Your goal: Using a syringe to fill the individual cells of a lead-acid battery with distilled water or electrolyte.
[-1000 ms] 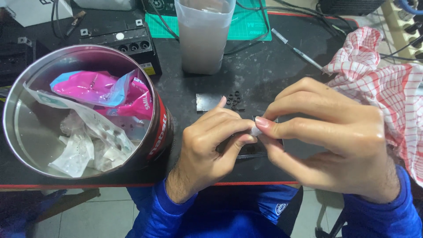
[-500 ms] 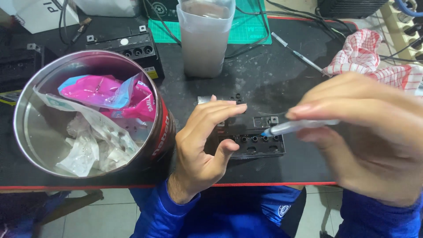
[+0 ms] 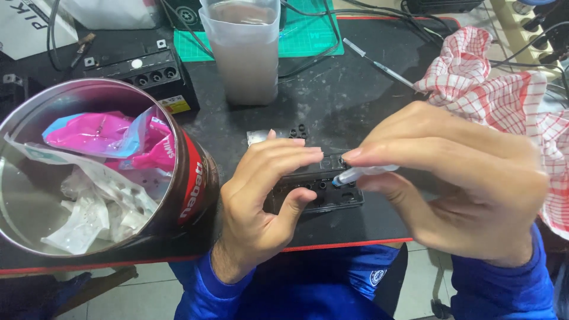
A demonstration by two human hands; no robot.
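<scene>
Head camera looks straight down on the two hands at the table's near edge. The left hand (image 3: 267, 195) lies curled over a small black plastic part (image 3: 323, 192) with a row of round holes, fingers flat along its top and thumb pressed against its front, pinning it to the dark table (image 3: 355, 95). The right hand (image 3: 456, 178) pinches a thin pale applicator (image 3: 361, 173) between thumb and forefinger, its bluish tip just at one of the holes; I cannot tell whether it actually touches. Just behind the left fingertips sit a few tiny black round bits (image 3: 298, 130) and a small silvery plate (image 3: 258, 137). To the left, an open round tin (image 3: 192, 178) holds pink wrappers and crumpled white paper. Further back stand a cloudy plastic cup (image 3: 246, 53), a black box with round sockets (image 3: 148, 74) and a green cutting mat (image 3: 308, 38); a red-and-white checked cloth (image 3: 504, 89) is heaped on the right. As I judge it, the part sits close to the table's lip, so a slip of the left thumb could let it skate off, and a wrist brushing back could scatter those loose bits.
</scene>
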